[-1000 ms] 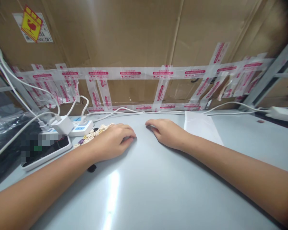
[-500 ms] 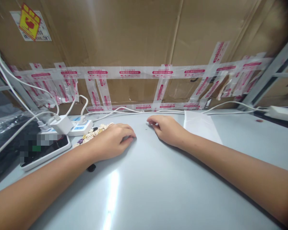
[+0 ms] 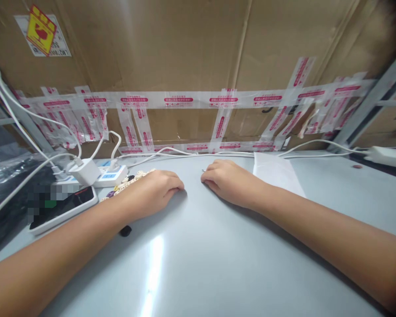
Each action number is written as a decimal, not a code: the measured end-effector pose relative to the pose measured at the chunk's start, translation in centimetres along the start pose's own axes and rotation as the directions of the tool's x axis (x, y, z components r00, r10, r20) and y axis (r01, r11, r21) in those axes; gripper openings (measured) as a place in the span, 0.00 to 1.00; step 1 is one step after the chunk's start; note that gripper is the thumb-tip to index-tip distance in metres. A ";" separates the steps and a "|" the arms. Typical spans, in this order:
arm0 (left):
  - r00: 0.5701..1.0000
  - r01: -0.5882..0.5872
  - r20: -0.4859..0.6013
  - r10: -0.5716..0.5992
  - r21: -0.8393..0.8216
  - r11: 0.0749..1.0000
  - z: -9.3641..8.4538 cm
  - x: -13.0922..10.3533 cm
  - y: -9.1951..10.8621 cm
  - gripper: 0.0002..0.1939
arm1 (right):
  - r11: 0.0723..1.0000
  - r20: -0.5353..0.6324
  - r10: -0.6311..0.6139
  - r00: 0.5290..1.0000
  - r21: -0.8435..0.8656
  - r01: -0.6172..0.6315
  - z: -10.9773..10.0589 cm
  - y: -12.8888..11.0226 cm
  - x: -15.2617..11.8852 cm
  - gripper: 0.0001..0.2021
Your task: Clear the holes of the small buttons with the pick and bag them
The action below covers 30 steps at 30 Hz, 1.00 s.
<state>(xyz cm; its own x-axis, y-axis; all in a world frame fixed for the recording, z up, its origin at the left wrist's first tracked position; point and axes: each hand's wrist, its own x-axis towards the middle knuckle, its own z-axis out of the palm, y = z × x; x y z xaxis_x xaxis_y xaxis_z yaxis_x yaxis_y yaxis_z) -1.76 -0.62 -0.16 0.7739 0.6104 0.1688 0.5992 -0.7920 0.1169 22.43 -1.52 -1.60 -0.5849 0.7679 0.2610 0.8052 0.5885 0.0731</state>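
Phone (image 3: 69, 207) at far left, then bead pile (image 3: 137, 177) partly behind left hand (image 3: 160, 189), curled inward (palm hidden, can't tell whether gripping). Right hand (image 3: 224, 181) curled, small shiny bit (image 3: 203, 170) beside fingertips; pinched or loose, can't tell. White sheet (image 3: 279, 172) behind right wrist.

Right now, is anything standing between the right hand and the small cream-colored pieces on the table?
Yes: the left hand lies across the direct line from the right hand to the cream-colored pieces, and hides part of them in this view. I see no further obstacle in the gap between the hands.
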 end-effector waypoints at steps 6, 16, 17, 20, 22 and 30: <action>0.999 0.012 0.029 -0.012 0.016 1.000 -0.5 -0.1 0.1 0.15 | 0.993 0.112 0.107 0.988 -0.060 -0.101 -1.7 -1.2 -0.4 0.13; 0.999 0.013 0.030 -0.014 0.006 1.000 -0.5 -0.1 0.0 0.16 | 0.997 0.110 0.078 0.991 -0.005 -0.078 -2.4 -0.8 -1.2 0.11; 1.000 0.011 0.027 -0.012 0.015 1.000 -0.4 -0.2 0.0 0.16 | 0.996 0.124 0.090 0.988 -0.001 -0.091 -2.5 -0.9 -1.2 0.10; 1.000 0.002 0.017 -0.003 0.047 0.999 -0.3 -0.3 0.1 0.15 | 0.991 0.183 0.133 0.974 -0.010 -0.134 -2.4 -1.1 -1.1 0.08; 1.000 -0.003 0.020 0.001 0.060 0.998 -0.2 -0.3 0.1 0.14 | 0.988 0.206 0.155 0.966 -0.020 -0.154 -2.2 -1.3 -1.0 0.08; 1.000 -0.002 -0.009 0.002 -0.023 1.000 -0.2 -0.2 0.2 0.16 | 0.968 0.131 0.230 0.964 0.076 -0.241 -2.2 -1.5 -1.0 0.06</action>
<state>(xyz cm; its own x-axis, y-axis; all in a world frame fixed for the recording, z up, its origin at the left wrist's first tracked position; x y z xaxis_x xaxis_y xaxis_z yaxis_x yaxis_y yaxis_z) -1.84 -0.92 0.07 0.7731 0.6087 0.1782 0.5926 -0.7934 0.1392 21.99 -3.71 0.12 -0.3916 0.9090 0.1425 0.9127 0.4035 -0.0653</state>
